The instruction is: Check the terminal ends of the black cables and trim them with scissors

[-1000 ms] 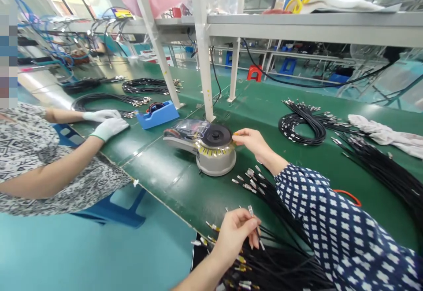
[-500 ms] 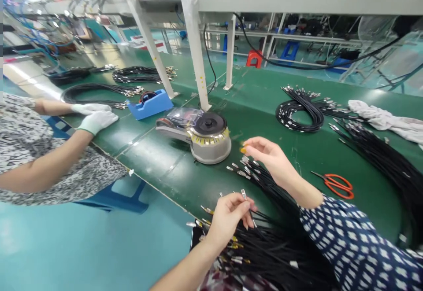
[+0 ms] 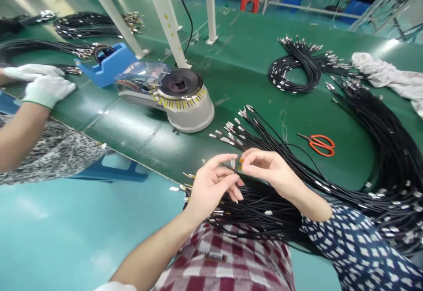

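Note:
My left hand (image 3: 211,185) pinches a black cable close to its silver connector (image 3: 232,162), which points up between the fingers. Facing it, my right hand (image 3: 274,167) is closed on a small piece of yellow tape (image 3: 241,166) at the fingertips, very near the connector. Whether the tape touches the connector I cannot tell. Beneath both hands, black cables (image 3: 264,203) with metal ends lie across my lap and the table edge. More loose cables (image 3: 264,134) fan out just beyond my right hand. A round tape dispenser (image 3: 191,117) with yellow strips around its rim stands beyond my hands.
Orange-handled scissors (image 3: 320,145) lie to the right, near a coiled cable bundle (image 3: 276,77), a long cable bundle (image 3: 390,128) and a white cloth (image 3: 380,71). At left are a blue tape holder (image 3: 114,64), shelf posts (image 3: 170,29) and a co-worker's gloved hands (image 3: 49,88).
My right hand has brought the yellow tape from beside the dispenser to the connector in my left hand. The left hand has risen slightly towards it, and the view has tilted down.

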Demonstrator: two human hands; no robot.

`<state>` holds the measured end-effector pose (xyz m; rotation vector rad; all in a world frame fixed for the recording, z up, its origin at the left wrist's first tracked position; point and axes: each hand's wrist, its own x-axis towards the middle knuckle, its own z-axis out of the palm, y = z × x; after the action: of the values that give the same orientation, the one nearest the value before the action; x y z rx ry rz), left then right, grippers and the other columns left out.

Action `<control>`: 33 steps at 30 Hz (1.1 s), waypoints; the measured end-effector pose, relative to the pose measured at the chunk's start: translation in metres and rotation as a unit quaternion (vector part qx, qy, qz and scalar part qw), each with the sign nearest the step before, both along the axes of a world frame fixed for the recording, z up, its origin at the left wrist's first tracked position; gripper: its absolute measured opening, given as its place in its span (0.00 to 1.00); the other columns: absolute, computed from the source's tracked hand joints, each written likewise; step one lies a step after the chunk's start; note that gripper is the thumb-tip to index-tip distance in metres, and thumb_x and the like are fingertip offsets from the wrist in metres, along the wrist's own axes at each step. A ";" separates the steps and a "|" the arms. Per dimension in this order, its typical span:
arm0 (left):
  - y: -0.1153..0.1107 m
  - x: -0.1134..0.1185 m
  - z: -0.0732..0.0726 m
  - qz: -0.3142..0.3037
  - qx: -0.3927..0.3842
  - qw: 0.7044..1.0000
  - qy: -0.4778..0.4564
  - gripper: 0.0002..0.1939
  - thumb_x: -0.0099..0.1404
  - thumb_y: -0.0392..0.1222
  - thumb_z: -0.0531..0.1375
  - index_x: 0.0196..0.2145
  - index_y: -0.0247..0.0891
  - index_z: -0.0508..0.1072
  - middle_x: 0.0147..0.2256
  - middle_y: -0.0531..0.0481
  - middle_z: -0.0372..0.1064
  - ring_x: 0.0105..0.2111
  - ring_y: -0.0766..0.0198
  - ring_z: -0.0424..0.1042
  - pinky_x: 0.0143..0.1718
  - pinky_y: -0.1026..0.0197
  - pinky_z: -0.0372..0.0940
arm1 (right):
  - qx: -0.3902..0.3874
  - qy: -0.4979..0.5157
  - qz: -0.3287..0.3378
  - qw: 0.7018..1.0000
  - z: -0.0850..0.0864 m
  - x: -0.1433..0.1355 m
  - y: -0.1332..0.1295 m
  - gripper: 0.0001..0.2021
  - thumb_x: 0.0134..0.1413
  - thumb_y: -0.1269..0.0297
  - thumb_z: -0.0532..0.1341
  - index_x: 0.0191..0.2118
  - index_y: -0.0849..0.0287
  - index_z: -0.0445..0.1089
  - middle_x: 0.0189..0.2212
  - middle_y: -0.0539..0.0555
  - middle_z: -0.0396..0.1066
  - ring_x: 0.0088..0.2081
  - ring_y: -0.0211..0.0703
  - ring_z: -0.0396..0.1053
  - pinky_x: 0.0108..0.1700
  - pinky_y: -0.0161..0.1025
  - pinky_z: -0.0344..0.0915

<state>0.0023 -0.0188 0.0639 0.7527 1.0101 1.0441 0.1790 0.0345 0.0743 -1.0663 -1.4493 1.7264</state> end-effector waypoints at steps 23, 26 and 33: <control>-0.005 0.003 0.009 -0.003 0.001 0.999 0.053 0.26 0.60 0.41 0.67 0.55 0.33 0.71 0.26 0.51 0.76 0.19 0.64 0.76 0.21 0.65 0.71 | 0.066 -0.034 -0.012 0.997 0.002 -0.004 0.000 0.10 0.50 0.56 0.69 0.27 0.57 0.75 0.33 0.53 0.73 0.38 0.43 0.70 0.46 0.42 0.67; -0.006 0.003 0.008 -0.004 -0.001 0.999 0.053 0.26 0.60 0.41 0.67 0.55 0.33 0.71 0.25 0.51 0.76 0.19 0.64 0.75 0.21 0.65 0.72 | 0.067 -0.035 -0.013 0.997 0.001 -0.005 -0.001 0.10 0.50 0.57 0.69 0.27 0.57 0.75 0.33 0.53 0.73 0.37 0.42 0.70 0.45 0.42 0.66; -0.006 0.003 0.011 0.000 0.005 0.998 0.065 0.26 0.61 0.45 0.66 0.55 0.33 0.71 0.25 0.51 0.75 0.18 0.64 0.75 0.20 0.65 0.71 | 0.118 -0.050 -0.050 0.991 -0.003 -0.008 -0.006 0.08 0.51 0.60 0.68 0.27 0.56 0.74 0.32 0.52 0.72 0.37 0.43 0.70 0.46 0.42 0.66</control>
<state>0.0053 -0.0249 0.0745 0.8384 1.1169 1.0112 0.1709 0.0287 0.0718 -1.0900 -1.5890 1.4097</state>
